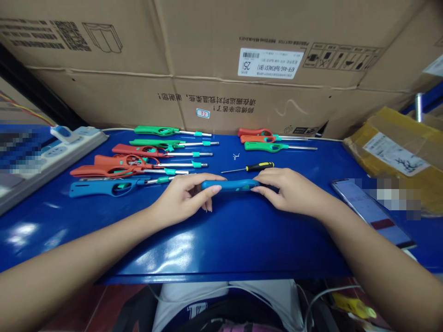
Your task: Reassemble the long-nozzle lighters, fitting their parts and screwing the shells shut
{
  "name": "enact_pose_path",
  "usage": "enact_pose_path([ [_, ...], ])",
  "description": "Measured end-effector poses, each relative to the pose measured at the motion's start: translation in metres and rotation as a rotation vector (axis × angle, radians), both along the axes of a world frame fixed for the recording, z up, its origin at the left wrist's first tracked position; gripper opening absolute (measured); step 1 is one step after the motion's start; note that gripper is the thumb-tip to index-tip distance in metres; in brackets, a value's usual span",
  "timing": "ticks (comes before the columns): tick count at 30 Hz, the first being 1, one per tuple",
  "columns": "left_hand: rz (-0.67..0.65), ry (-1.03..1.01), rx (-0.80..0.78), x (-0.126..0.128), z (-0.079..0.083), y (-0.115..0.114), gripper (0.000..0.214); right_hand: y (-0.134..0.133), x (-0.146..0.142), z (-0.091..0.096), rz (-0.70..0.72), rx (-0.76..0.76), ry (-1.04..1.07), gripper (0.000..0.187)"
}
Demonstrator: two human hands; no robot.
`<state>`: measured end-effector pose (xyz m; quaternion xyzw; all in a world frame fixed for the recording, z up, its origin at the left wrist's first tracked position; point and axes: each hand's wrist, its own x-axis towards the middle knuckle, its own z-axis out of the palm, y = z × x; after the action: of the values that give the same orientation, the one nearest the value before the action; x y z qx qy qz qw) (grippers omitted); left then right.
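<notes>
Both hands hold a blue utility lighter point(230, 185) level, just above the table. My left hand point(185, 196) pinches its left end between thumb and fingers. At the opposite end, where a green part shows, my right hand point(282, 191) is closed on it; whether a metal barrel extends there I cannot tell. Just beyond lies a small screwdriver point(261, 167) with a black and yellow handle. To the left, another blue lighter point(104, 186), several red lighters point(104, 170) and green lighters point(155, 131) lie in a row, barrels pointing right.
Small white bits point(236, 157) lie behind the screwdriver. Farther back right are a green lighter point(263, 146) and two reddish lighters point(254, 133). A power strip point(51, 157) stands left; a phone point(374, 214) and taped parcel point(391, 157) lie right. A large carton point(207, 55) closes off the back.
</notes>
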<state>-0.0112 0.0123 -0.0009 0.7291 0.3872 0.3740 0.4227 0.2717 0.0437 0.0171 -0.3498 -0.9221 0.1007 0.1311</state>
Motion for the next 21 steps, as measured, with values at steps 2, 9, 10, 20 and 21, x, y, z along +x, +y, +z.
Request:
enact_pose_path([
  [2,-0.011,-0.033,-0.093,0.000,0.000,0.000,0.037,0.001,-0.001,-0.001,-0.017,0.001,0.008,0.027],
  [9,0.093,-0.123,-0.364,0.000,0.006,0.008,0.048,0.016,0.009,-0.009,-0.166,0.248,0.143,0.028],
  [10,0.097,-0.122,-0.382,0.000,0.006,0.009,0.047,0.019,0.011,-0.012,-0.202,0.263,0.119,0.028],
  [20,0.175,-0.103,-0.335,0.001,0.005,0.010,0.036,0.029,0.020,-0.010,-0.325,0.275,0.252,0.015],
  [21,0.188,-0.101,-0.305,0.000,0.005,0.010,0.036,0.029,0.022,-0.008,-0.348,0.276,0.247,0.015],
])
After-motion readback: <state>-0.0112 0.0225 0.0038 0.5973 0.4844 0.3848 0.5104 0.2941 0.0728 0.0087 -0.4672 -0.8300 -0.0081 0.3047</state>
